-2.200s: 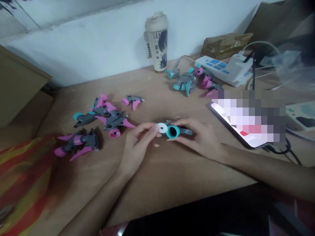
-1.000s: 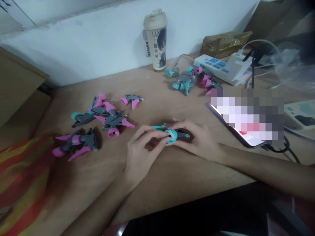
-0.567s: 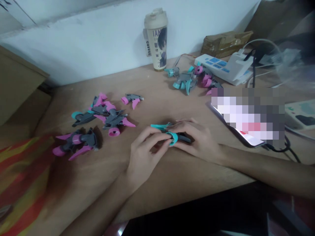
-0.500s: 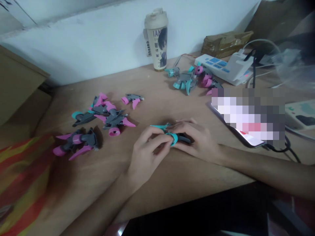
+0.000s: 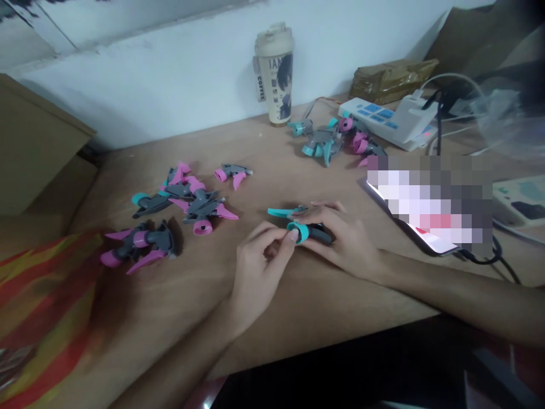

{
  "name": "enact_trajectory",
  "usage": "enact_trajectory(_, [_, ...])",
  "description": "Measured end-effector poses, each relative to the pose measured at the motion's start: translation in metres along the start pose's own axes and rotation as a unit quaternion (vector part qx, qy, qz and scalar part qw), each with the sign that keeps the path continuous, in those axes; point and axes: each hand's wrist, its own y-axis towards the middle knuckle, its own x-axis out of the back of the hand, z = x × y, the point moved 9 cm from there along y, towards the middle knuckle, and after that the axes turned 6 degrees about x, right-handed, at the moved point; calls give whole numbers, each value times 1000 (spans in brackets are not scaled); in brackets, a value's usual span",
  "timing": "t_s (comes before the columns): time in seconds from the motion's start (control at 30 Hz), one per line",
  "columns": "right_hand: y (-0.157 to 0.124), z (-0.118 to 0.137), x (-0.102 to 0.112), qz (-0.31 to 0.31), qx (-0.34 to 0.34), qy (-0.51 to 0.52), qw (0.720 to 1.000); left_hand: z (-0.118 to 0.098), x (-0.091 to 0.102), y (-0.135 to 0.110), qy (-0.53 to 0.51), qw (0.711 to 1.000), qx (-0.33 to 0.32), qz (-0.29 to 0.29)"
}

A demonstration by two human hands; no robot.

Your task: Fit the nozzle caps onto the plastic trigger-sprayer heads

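Note:
My right hand (image 5: 340, 233) is closed around a grey and teal trigger spray head (image 5: 320, 234), its teal trigger (image 5: 279, 212) pointing left and its round collar (image 5: 301, 232) facing my left hand. At the mouth of that collar, the thumb and forefinger of my left hand (image 5: 261, 255) are pinched together. Whatever lies between those fingertips is too small or hidden to make out. To the left lie several grey and pink spray heads (image 5: 203, 207), one of them with a teal collar (image 5: 138, 199). A single pink one (image 5: 233, 173) rests apart from that group.
More teal and pink spray heads (image 5: 321, 142) lie at the back, near a white power strip (image 5: 370, 112). A coffee tumbler (image 5: 276, 79) stands by the wall. On the right is a phone (image 5: 409, 199) with a cable; at left, a striped red-yellow bag (image 5: 51, 295).
My left fingers have shifted from over the teal collar to its open mouth, leaving more of the ring showing. My right hand keeps its hold. The view has tilted slightly.

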Motion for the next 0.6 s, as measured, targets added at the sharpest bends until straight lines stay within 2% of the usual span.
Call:
enact_trajectory(0.13, [1, 2, 0, 0, 1, 19, 1000, -6, 2, -1, -17, 999, -37, 4])
enact_trajectory(0.33, [2, 4, -1, 5, 8, 18, 1000, -5, 12, 3, 40, 996, -69, -51])
enact_trajectory(0.47, [0, 3, 0, 0, 10, 7, 1000, -5, 9, 3, 74, 993, -77, -41])
enact_trajectory(0.6, [-1, -5, 4, -5, -14, -33, 999, -9, 7, 2, 64, 994, -83, -19])
